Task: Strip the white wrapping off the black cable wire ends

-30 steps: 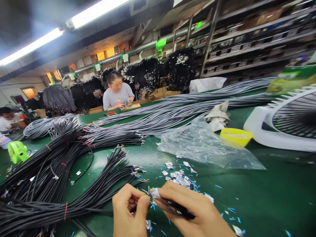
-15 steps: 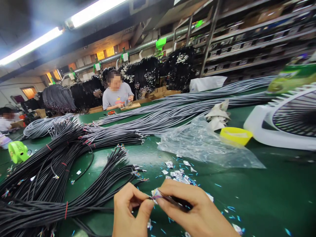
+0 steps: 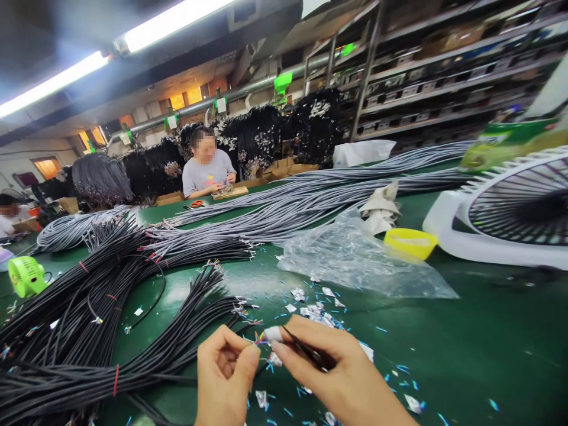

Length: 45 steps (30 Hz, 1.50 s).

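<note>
My left hand [image 3: 224, 374] pinches the end of a black cable [image 3: 262, 339], whose coloured inner wires stick out past my fingertips. My right hand [image 3: 337, 378] grips a thin dark tool [image 3: 306, 352] and holds a bit of silvery foil [image 3: 273, 334] against the cable end between thumb and forefinger. Both hands hover just above the green table [image 3: 465, 355] at the bottom centre. Scraps of foil and blue bits [image 3: 317, 310] lie scattered just beyond my hands.
Black cable bundles [image 3: 89, 331] fill the left side and grey cable bundles [image 3: 310, 201] run across the middle. A clear plastic bag [image 3: 355, 257], a yellow dish [image 3: 410, 242] and a white fan [image 3: 510, 213] sit at right. Another person [image 3: 206, 171] works at the far side; a green fan [image 3: 26, 275] stands far left.
My hands have drifted slightly up and left, and the foil piece now sits at the cable tip by my right thumb. The view has shifted a little to the right.
</note>
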### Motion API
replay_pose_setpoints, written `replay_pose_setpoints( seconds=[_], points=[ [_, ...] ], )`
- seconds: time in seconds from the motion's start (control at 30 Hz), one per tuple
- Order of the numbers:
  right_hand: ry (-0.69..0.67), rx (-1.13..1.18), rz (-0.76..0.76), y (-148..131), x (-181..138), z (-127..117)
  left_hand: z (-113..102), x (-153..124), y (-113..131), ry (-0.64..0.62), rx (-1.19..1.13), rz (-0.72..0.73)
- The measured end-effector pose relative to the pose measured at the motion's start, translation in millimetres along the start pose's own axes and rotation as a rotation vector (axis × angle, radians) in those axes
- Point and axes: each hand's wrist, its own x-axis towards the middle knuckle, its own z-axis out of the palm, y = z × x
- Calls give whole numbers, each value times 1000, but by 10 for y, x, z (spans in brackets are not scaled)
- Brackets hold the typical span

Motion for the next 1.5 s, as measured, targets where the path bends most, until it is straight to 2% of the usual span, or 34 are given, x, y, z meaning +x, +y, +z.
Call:
replay_pose_setpoints(
  seconds=[0.23,0.4,0.6,0.73,0.9,1.2,1.5],
  points=[
    [-11,-33,-182,51,-52,-1,26,-19,-72,43,27,25],
    [-10,-94,-238,91,-80,-3,43,-47,-160,95,109,105],
    [7,-116,-253,78,-62,-18,30,-92,-275,163,423,364],
    [-33,-109,-260,61,-63,-17,15,-88,-258,150,503,519],
    [-3,-120,-351,42,-32,-15,2,-69,-172,108,561,679],
    [17,-142,-430,36,-41,-25,7,-72,-141,73,565,654],
    [26,-178,-394,87,-45,-20,4,-93,-171,88,605,613]
  ],
)
